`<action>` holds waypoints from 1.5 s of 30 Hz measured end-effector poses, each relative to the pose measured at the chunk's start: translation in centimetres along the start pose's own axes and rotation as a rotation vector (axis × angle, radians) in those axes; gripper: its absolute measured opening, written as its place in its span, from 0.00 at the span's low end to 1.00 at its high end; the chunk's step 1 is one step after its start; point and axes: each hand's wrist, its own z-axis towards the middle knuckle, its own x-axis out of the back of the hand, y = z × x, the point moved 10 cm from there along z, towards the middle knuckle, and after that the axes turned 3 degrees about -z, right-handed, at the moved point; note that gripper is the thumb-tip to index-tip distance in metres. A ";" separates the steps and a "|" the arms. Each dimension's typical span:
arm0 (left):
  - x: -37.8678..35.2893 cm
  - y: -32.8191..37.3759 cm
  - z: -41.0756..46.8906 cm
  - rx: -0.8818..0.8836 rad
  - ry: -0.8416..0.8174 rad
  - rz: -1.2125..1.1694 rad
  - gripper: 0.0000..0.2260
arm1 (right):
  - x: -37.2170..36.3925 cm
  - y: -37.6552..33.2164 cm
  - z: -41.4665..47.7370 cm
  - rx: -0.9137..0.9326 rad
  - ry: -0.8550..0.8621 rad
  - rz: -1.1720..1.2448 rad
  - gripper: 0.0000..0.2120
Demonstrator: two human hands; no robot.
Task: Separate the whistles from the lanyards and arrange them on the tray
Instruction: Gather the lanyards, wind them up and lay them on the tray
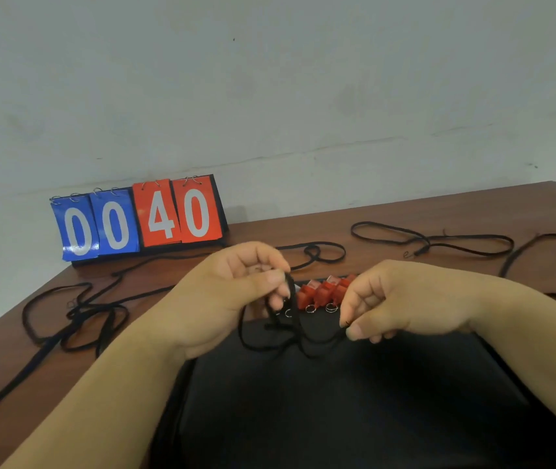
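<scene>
Watching the head cam feed from my desk. Both hands are up over the far end of the black tray (337, 418), working one black lanyard (290, 336) between them. The left hand (236, 292) has it pinched between thumb and fingertips. The right hand (388, 299) pinches another bit of the same cord a little lower, and the slack droops in loops onto the tray between them.

Red whistles (320, 292): I count three clearly, lined up side by side at the tray's 12 o'clock edge, each with a small metal ring on the near side. Another ring or so peeks out just beside the left fingers, so there may be more behind that hand — can't tell.

Loose lanyards (439, 240) on the brown table (439, 211):
- a tangle (77, 316) at 9 o'clock of the tray, which I can't count
- one cord at 12 behind the hands
- one at 1 o'clock
- at least one more running off the picture around 2 to 3 o'clock

The flip scoreboard (141, 221) stands at 10 o'clock on the table's far edge — two blue cards and two red, reading 00 40.
</scene>
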 end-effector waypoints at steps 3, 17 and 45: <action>-1.6 1.8 1.2 -0.036 0.017 -0.284 0.06 | 0.7 0.0 -0.2 -0.010 0.036 0.037 0.03; -3.4 7.5 4.4 -0.199 0.207 -0.682 0.12 | 0.2 -1.0 -0.7 0.062 -0.086 0.738 0.04; 4.8 3.5 0.2 -0.060 0.683 -0.334 0.07 | 3.8 1.1 -0.2 0.065 0.177 0.914 0.05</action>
